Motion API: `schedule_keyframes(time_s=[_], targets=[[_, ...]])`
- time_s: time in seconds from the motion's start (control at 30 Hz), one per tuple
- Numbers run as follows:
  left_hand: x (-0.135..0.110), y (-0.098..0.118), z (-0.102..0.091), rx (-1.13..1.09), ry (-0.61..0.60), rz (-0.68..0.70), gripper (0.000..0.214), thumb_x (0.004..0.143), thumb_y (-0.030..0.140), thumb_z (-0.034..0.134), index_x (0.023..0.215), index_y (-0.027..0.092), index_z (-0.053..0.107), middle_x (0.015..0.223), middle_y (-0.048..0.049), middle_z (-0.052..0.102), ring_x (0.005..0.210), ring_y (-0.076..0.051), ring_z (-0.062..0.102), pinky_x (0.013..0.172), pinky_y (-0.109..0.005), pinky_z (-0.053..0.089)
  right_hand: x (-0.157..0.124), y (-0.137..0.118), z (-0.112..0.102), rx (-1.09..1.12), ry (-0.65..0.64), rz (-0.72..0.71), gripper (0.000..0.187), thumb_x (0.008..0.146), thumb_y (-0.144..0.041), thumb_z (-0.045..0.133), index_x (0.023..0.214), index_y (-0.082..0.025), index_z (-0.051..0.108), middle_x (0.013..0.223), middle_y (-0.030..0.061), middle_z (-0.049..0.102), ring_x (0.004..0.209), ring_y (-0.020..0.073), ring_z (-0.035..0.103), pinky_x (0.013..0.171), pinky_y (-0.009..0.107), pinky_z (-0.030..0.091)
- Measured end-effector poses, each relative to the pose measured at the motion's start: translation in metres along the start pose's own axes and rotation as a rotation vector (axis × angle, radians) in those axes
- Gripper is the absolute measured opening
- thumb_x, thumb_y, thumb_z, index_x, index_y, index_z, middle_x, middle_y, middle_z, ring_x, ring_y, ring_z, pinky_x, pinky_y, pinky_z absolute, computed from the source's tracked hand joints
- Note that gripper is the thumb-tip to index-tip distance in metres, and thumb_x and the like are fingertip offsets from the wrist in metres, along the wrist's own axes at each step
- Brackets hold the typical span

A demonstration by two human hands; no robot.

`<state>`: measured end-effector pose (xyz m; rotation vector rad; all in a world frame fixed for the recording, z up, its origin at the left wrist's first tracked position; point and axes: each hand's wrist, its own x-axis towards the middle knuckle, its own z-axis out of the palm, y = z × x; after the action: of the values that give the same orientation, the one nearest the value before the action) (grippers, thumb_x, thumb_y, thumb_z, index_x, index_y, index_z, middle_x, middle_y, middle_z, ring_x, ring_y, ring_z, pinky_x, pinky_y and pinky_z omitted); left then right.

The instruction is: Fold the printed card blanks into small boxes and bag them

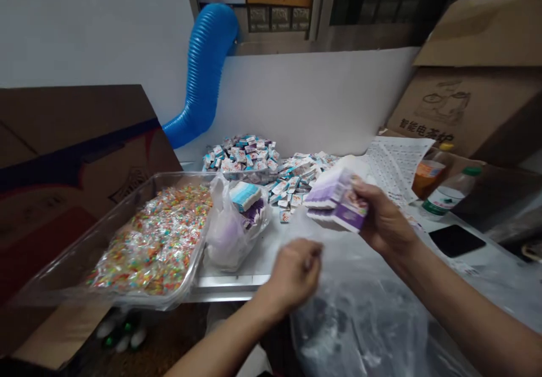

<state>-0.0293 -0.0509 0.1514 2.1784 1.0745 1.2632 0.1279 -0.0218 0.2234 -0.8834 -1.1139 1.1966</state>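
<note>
My right hand grips a thick stack of purple-and-white printed cards, raised above the table and tilted. Lower and to the left, my left hand is closed, its fingers curled and slightly blurred; whether anything is pinched in them is hidden. A thin plastic bag stands to the left of it, with a blue-and-white stack and purple ones showing in its mouth. Behind the hands lie many small printed boxes, heaped loosely. A large clear plastic bag hangs at the table's front, below the right hand.
A clear tray full of wrapped colourful pieces is at the left, beside a large carton. A blue hose runs along the wall. Bottles, a black phone, a printed sheet and cartons are at right.
</note>
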Motion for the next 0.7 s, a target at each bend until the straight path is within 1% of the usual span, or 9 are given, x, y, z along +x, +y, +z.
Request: schedule_keyframes(time_s=[0.03, 0.07, 0.13, 0.2, 0.33, 0.43, 0.5, 0.6, 0.7], targets=[[0.006, -0.009, -0.021, 0.043, 0.065, -0.022, 0.016, 0.085, 0.026, 0.048, 0.090, 0.017, 0.060, 0.080, -0.0051, 0.061, 0.072, -0.015, 0.055, 0.069, -0.030, 0.046, 0.012, 0.007, 0.007, 0.016, 0.024, -0.005, 0.030, 0.071, -0.039, 0.062, 0.095, -0.023, 0.055, 0.082, 0.0002, 0.063, 0.072, 0.0182, 0.061, 0.067, 0.031, 0.051], [0.014, -0.018, -0.043, 0.229, 0.279, -0.079, 0.017, 0.083, 0.030, 0.050, 0.091, 0.017, 0.059, 0.079, -0.0057, 0.060, 0.073, -0.017, 0.055, 0.071, -0.033, 0.045, 0.024, 0.013, 0.015, 0.018, 0.022, -0.010, 0.036, 0.069, -0.037, 0.064, 0.100, -0.023, 0.053, 0.086, 0.0003, 0.063, 0.073, 0.0174, 0.061, 0.068, 0.030, 0.050], [0.029, -0.038, -0.083, 0.541, 0.550, -0.194, 0.033, 0.074, 0.042, 0.060, 0.093, 0.016, 0.057, 0.084, -0.0088, 0.058, 0.084, -0.024, 0.053, 0.078, -0.040, 0.042, 0.046, 0.026, 0.035, -0.014, -0.017, -0.021, 0.051, 0.066, -0.037, 0.067, 0.112, -0.023, 0.047, 0.094, 0.0019, 0.062, 0.080, 0.0176, 0.060, 0.072, 0.030, 0.049], [0.039, -0.057, -0.111, 0.626, 0.574, -0.271, 0.038, 0.065, 0.045, 0.066, 0.088, 0.016, 0.057, 0.089, -0.0108, 0.057, 0.094, -0.030, 0.051, 0.083, -0.045, 0.038, 0.066, 0.034, 0.055, -0.077, -0.066, -0.037, 0.068, 0.063, -0.038, 0.069, 0.122, -0.022, 0.039, 0.105, 0.0055, 0.060, 0.088, 0.0195, 0.059, 0.077, 0.032, 0.049], [0.044, -0.084, -0.130, 0.149, 0.603, -0.466, 0.015, 0.063, 0.031, 0.062, 0.064, 0.021, 0.051, 0.064, -0.0002, 0.053, 0.083, -0.024, 0.055, 0.081, -0.040, 0.039, 0.097, 0.042, 0.096, -0.232, -0.160, -0.126, 0.082, 0.064, -0.044, 0.068, 0.131, -0.020, 0.027, 0.118, 0.0112, 0.053, 0.102, 0.0231, 0.054, 0.085, 0.035, 0.046], [0.046, -0.088, -0.131, -0.124, 0.727, -0.543, 0.011, 0.070, 0.030, 0.051, 0.070, 0.020, 0.047, 0.057, 0.0030, 0.050, 0.068, -0.018, 0.058, 0.070, -0.033, 0.045, 0.112, 0.052, 0.124, -0.500, -0.117, -0.239, 0.084, 0.065, -0.048, 0.065, 0.132, -0.019, 0.026, 0.125, 0.0123, 0.045, 0.114, 0.0257, 0.045, 0.093, 0.037, 0.039], [0.047, -0.084, -0.133, -0.218, 0.732, -0.549, 0.013, 0.072, 0.030, 0.048, 0.076, 0.018, 0.046, 0.059, 0.0029, 0.052, 0.063, -0.016, 0.060, 0.065, -0.029, 0.046, 0.114, 0.063, 0.140, -0.724, -0.080, -0.284, 0.087, 0.063, -0.051, 0.065, 0.133, -0.018, 0.026, 0.126, 0.0138, 0.042, 0.117, 0.0278, 0.041, 0.097, 0.039, 0.035], [0.047, -0.074, -0.142, -0.460, 0.744, -0.545, 0.036, 0.067, 0.024, 0.058, 0.099, 0.018, 0.043, 0.071, 0.0012, 0.060, 0.069, -0.013, 0.062, 0.065, -0.024, 0.047, 0.107, 0.081, 0.154, -0.989, -0.164, -0.316, 0.091, 0.061, -0.055, 0.063, 0.135, -0.017, 0.025, 0.122, 0.0161, 0.043, 0.115, 0.0312, 0.040, 0.096, 0.041, 0.034], [0.044, -0.069, -0.150, -0.771, 0.793, -0.538, 0.078, 0.059, 0.009, 0.065, 0.125, 0.025, 0.025, 0.083, 0.0005, 0.066, 0.070, -0.009, 0.062, 0.062, -0.017, 0.045, 0.097, 0.091, 0.156, -1.200, -0.394, -0.405, 0.095, 0.058, -0.051, 0.066, 0.136, -0.013, 0.026, 0.119, 0.0192, 0.045, 0.111, 0.0362, 0.042, 0.091, 0.047, 0.036]])
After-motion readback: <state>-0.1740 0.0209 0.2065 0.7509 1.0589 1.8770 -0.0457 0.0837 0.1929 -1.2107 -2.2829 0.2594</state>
